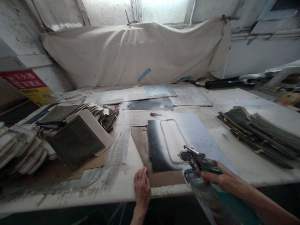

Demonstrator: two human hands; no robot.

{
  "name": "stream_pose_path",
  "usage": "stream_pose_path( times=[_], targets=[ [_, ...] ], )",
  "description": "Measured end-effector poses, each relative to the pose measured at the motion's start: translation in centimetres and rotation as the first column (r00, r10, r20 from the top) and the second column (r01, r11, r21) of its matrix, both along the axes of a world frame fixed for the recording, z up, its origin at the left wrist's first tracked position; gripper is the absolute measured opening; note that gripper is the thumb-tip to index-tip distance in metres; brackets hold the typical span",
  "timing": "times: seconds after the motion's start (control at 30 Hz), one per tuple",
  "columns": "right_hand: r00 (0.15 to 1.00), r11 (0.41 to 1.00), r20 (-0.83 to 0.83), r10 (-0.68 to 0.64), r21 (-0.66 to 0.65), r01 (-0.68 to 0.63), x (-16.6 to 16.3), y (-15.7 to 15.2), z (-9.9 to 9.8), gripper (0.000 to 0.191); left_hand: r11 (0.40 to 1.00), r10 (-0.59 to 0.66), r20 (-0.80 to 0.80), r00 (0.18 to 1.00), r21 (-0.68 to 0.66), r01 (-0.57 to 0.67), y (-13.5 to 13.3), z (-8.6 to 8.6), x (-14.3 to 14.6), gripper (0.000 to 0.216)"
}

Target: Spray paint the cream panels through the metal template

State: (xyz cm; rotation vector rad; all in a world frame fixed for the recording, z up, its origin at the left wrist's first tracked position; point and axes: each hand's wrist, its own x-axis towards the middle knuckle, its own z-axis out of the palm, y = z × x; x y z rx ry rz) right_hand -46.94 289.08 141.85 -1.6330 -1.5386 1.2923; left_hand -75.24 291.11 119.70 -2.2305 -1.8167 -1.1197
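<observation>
The right hand (214, 173) comes in from the near right, its forearm slanting across the near edge of the surface (112, 195), and its fingers are closed around the handle of a spray gun (195, 159). The nozzle of the gun points to the far left, and in the view it stands at the near right corner of a pale rounded panel (174, 140); how high it is above the panel, I cannot tell. The left hand (142, 186) rests at the near edge, with its wrist toward the near side, the fingers laid close together and slightly bent, and I see nothing pinched in it. The panel lies to the far right of this hand, on a sheet (156, 147) which is black at the left and whitish at the right. Between the near border of this sheet and the surface's edge there is a brown strip. On the left, a stained open stretch separates the left hand from the piled pale pieces (23, 150) and a dark pouch (77, 139). On the right, bare room lies between the sheet and a stack of dark pouches (260, 136).
</observation>
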Motion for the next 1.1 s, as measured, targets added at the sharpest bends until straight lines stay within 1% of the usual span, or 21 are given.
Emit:
stream_pose_path(
  times=[0.1,0.27,0.4,0.6,0.73,0.87,1.1],
  targets=[
    [1.0,1.0,0.026,-0.007,0.017,0.006,-0.3,-0.1,-0.3,0.008,1.0,-0.004,-0.008,1.0,-0.002,0.004,-0.1,0.1,-0.3,0.034],
    [0.995,0.998,0.093,0.036,0.048,-0.04,-1.3,-0.7,-0.3,0.009,1.0,0.003,-0.018,1.0,-0.004,-0.003,-0.4,0.0,-0.9,0.034],
    [0.991,0.995,0.118,0.059,0.074,-0.068,-2.9,-0.9,-0.1,0.01,1.0,-0.002,-0.009,1.0,-0.001,0.002,-0.6,-0.1,-1.5,0.033],
    [0.983,0.991,0.157,0.095,0.082,-0.109,-5.9,-0.3,-0.3,0.007,1.0,-0.018,0.013,1.0,-0.013,0.019,-0.8,-0.2,-3.2,0.034],
    [0.983,0.993,0.163,0.09,0.06,-0.101,-7.6,-0.4,-0.7,0.005,0.999,-0.014,0.002,1.0,-0.034,0.014,-0.9,-0.5,-4.5,0.034],
    [0.983,0.997,0.169,0.065,0.021,-0.069,-8.7,-1.1,-1.2,0.009,0.998,-0.022,0.005,1.0,-0.053,0.023,-1.1,-0.6,-5.3,0.034],
    [0.99,0.998,0.144,0.01,0.066,-0.02,-9.5,-2.9,-1.5,0.007,0.998,-0.04,0.031,0.999,-0.047,0.041,-1.5,-0.5,-5.7,0.034]
  ],
)
